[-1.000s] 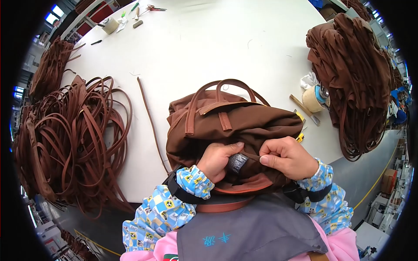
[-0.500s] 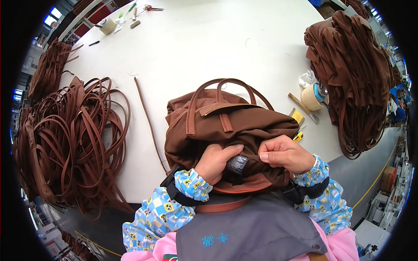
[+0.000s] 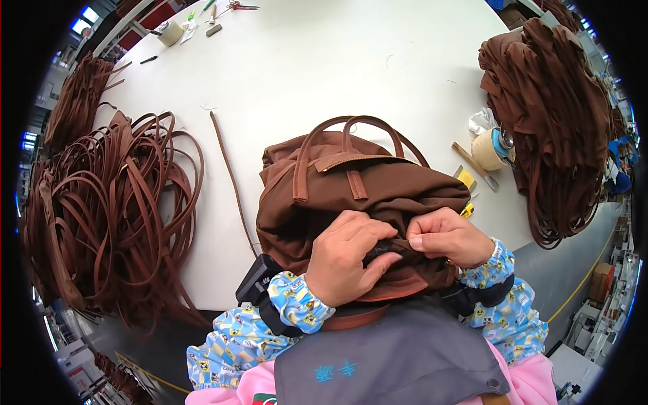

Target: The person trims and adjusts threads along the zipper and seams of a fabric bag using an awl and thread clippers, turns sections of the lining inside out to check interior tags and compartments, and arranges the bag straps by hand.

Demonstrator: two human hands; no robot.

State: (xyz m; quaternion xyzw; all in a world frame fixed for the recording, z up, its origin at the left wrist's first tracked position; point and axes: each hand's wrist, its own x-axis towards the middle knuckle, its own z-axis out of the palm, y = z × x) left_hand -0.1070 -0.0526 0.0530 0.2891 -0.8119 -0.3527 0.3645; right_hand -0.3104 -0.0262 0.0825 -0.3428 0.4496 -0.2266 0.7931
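The bag [image 3: 412, 179] looks largely made up: two handles [image 3: 300, 179] stand attached over its top, and a zip [image 3: 344, 160] runs along the edge beneath them. The work on the near side seems unfinished, since the cloth there lies bunched and in hand; how much remains cannot be told. The bag rests on the tabletop [image 3: 378, 74], directly in front of the person, with both hands over its near part. The right hand [image 3: 442, 237] has its grip closed, thumb and fingertips pinched together on a fold of the bag's cloth. The left hand [image 3: 354, 256] holds its grip apart, thumb and fingers curved around a dark patch [image 3: 380, 252] in the folds, just beside the right fingertips; whether it touches the patch is unclear. A thin strip [image 3: 229, 172] lies on the left, apart from the bag.
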